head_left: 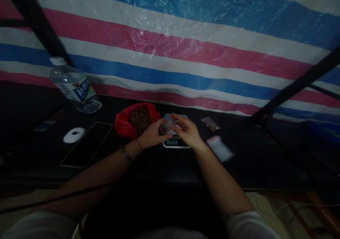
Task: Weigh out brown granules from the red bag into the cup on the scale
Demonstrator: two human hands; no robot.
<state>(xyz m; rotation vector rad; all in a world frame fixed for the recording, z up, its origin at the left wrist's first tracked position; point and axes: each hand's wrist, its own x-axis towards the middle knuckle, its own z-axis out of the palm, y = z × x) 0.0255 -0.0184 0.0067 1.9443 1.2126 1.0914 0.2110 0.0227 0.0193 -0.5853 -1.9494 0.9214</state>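
A small clear plastic cup (pixel 168 125) is between my two hands, over a small digital scale (pixel 183 144) with a display at its near edge. My left hand (pixel 153 135) has its fingers closed on the cup's left side. From the right, my right hand (pixel 189 132) grips the same cup with thumb and fingers. Whether the cup touches the scale's plate, I cannot tell. Just left of my left hand stands an open red plastic bag (pixel 123 120) filled with brown grains or seeds (pixel 140 120).
Right of the scale lie a small zip bag with brown bits (pixel 210 124) and a stack of clear zip bags (pixel 221 149). To the left are a phone (pixel 87 145), a white oval device (pixel 74 135) and a large plastic bottle (pixel 75 86). A striped sheet (pixel 170 44) hangs behind.
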